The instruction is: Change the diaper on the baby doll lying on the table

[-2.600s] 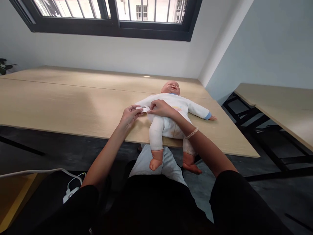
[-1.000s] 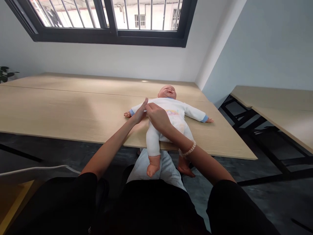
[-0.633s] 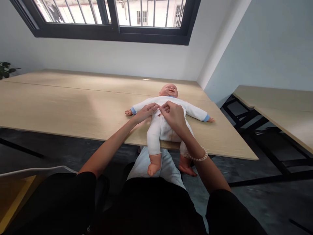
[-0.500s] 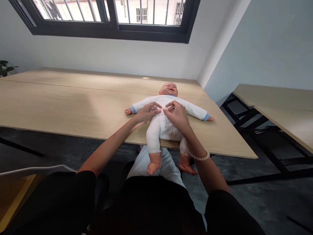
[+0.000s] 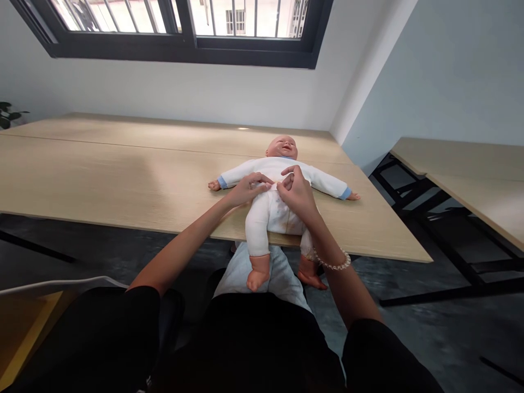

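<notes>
A baby doll (image 5: pixel 282 146) lies on its back at the table's front edge, head away from me, arms spread, feet hanging over the edge. It wears a white long-sleeved top (image 5: pixel 323 179) with blue cuffs and white pants (image 5: pixel 257 226) with faint spots. At its waist, my left hand (image 5: pixel 252 186) pinches the fabric at the waistband between thumb and fingertips. My right hand (image 5: pixel 292 188) pinches the same waistband just beside it, index finger raised. The fingertips of both hands are close together. Which layer of cloth each holds is too small to tell.
The light wooden table (image 5: pixel 82 174) stretches far to the left. To the right stands another table (image 5: pixel 483 174) with black legs, across a gap. Behind are a wall and a barred window (image 5: pixel 184 49). A yellow-edged object (image 5: pixel 28 338) is at the lower left, a plant (image 5: pixel 10 114) at the far left.
Both hands have moved slightly right and their fingertips have come closer together at the doll's waist. The right index finger has lifted. The view has shifted very slightly.
</notes>
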`<state>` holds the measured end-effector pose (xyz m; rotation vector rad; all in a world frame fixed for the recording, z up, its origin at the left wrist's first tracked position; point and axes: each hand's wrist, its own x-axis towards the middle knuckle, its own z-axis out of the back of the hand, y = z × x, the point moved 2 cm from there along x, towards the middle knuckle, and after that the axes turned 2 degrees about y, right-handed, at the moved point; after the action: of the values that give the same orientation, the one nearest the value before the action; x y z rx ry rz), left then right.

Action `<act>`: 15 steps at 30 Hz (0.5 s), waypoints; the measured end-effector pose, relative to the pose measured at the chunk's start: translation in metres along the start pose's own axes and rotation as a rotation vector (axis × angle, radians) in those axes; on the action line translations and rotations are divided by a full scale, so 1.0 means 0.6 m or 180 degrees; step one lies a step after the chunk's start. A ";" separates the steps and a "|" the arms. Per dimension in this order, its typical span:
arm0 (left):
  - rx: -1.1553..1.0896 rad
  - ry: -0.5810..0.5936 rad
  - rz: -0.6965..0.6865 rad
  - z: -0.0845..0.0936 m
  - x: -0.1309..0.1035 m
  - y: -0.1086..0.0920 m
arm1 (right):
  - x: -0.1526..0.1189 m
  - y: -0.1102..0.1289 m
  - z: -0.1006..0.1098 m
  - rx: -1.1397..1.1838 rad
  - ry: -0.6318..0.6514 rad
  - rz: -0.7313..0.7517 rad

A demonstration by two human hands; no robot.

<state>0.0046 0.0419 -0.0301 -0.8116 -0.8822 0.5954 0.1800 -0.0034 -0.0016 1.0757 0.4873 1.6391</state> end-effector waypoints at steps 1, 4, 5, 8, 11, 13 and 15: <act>0.0086 -0.0032 -0.0036 -0.001 0.000 0.001 | -0.001 0.000 0.000 -0.0030 -0.0002 -0.0028; 0.0291 -0.0062 -0.0126 -0.004 0.001 0.005 | 0.001 -0.002 0.002 -0.0121 0.0009 -0.0191; 0.0342 -0.0061 -0.0136 -0.004 0.001 0.007 | 0.004 -0.004 0.003 -0.0134 0.0018 -0.0246; 0.0472 -0.0043 -0.0119 -0.003 -0.001 0.011 | 0.012 -0.009 0.005 -0.0139 0.0000 -0.0299; 0.0525 -0.0085 -0.0118 0.000 -0.002 0.010 | -0.009 0.013 0.018 -0.0102 -0.0321 0.0096; 0.0505 -0.0100 -0.0136 0.002 -0.002 0.008 | -0.058 0.054 0.039 0.0206 -0.0504 0.0528; 0.0483 -0.0087 -0.0122 0.003 -0.002 0.005 | -0.132 0.107 0.065 0.0937 -0.0236 0.0921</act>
<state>0.0020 0.0434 -0.0324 -0.6496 -0.8647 0.6330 0.1799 -0.1063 0.0353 1.4760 0.5556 1.8072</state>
